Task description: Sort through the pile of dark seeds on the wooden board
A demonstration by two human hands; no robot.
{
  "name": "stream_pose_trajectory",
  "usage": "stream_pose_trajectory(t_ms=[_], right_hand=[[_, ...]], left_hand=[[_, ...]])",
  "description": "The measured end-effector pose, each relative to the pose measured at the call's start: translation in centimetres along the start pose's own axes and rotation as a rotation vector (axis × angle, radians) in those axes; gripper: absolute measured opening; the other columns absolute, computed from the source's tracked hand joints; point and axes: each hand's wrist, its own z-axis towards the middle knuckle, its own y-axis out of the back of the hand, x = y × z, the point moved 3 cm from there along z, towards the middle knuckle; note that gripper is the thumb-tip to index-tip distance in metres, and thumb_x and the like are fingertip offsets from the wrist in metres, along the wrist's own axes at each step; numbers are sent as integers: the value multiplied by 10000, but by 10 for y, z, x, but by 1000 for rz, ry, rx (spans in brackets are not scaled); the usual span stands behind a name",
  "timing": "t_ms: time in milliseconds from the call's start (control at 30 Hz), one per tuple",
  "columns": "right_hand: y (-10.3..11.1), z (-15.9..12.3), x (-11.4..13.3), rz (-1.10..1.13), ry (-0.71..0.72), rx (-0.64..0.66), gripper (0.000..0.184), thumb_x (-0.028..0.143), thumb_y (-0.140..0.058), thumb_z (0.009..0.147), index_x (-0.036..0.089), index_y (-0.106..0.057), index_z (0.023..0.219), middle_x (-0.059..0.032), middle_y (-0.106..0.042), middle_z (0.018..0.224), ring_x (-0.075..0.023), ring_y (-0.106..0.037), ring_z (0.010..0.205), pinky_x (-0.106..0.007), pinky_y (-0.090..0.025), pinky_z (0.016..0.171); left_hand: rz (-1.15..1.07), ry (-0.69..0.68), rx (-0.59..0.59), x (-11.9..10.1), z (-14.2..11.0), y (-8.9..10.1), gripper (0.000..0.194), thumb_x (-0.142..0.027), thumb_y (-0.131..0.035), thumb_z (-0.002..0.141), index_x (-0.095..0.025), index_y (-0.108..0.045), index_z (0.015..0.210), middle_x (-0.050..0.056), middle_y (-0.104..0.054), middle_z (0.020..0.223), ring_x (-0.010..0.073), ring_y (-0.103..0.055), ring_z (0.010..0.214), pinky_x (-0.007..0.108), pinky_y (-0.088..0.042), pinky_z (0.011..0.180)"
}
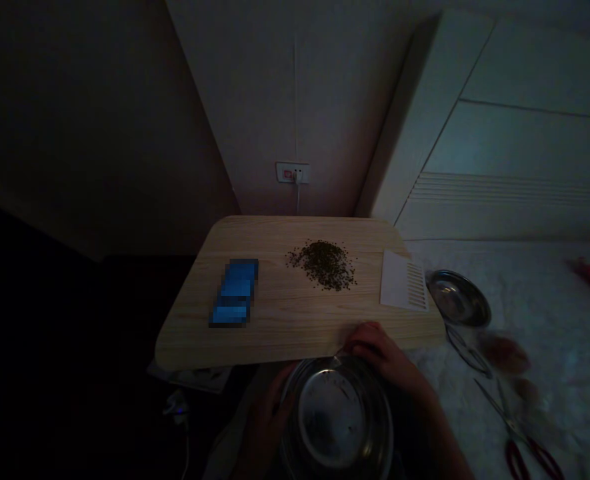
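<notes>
Holding metal bowl (331,420) beside table (275,333)

There are two hands (267,417) (377,347), two metal bowls (376,427) (459,300) at six and three o'clock, one slotted plate (397,280), one pair of scissors (513,425) at four, and one heap (326,262).

From the pile of flakes (327,263) on the tabletop (279,339), a masked item (235,293) lies between 8 and 9 o'clock, a slotted card (395,280) at 3. Beyond the card, a dish (461,300) sits on the bed (539,293); scissors (512,427) lie there at 4. The bowl (385,430) is at 6.
</notes>
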Motion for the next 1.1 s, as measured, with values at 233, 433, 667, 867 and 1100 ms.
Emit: stream_pose_trajectory(t_ms=[233,433,667,867,1100], right_hand=[[-4,-1,-12,81,-175,-182,180,326,-513,862,234,-613,981,-29,-630,968,-192,-540,942,-342,-402,858],[5,21,-20,264,-182,-292,189,336,-482,864,210,-586,959,-33,-644,881,-175,-588,821,-304,-463,763],[5,47,-26,220,-117,-271,187,318,-487,845,207,-593,952,-29,-650,879,-170,-589,812,-306,-468,759],[5,44,-23,213,-122,-313,184,313,-473,856,202,-598,932,-33,-648,889,-169,-590,819,-292,-465,749],[8,39,-34,247,-170,-486,196,326,-480,854,218,-576,986,-40,-650,912,-183,-596,844,-320,-474,774]], left_hand=[[14,10,-5,1,1,1,371,-293,-509,823,-217,-565,1181,60,-601,1248,248,-508,1180,401,-375,1010],[-25,5,-12,0,0,1,383,-305,-520,817,-209,-559,1186,59,-607,1243,247,-520,1170,370,-415,977],[-17,39,-35,3,-1,2,397,-322,-523,809,-213,-561,1189,47,-615,1235,245,-512,1181,361,-412,986],[29,26,-36,8,1,2,379,-312,-512,820,-201,-561,1180,69,-596,1254,253,-505,1185,402,-383,1009],[45,10,-48,-2,1,4,367,-301,-527,810,-222,-577,1165,53,-603,1248,266,-501,1189,395,-411,988]])
